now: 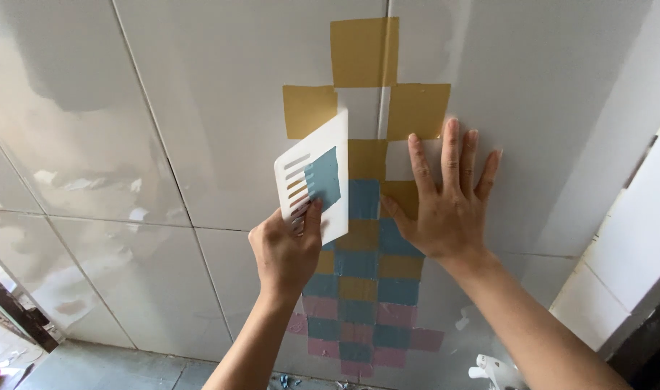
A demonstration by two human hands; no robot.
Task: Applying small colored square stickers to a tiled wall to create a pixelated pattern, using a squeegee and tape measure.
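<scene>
White tiled wall | left hand fingers closed on plastic scraper | right hand open, flat on coloured squares | best: firm, even strokes.

Two hands, one white scraper

Glossy pale wall tiles; grey floor, perhaps littered.
</scene>
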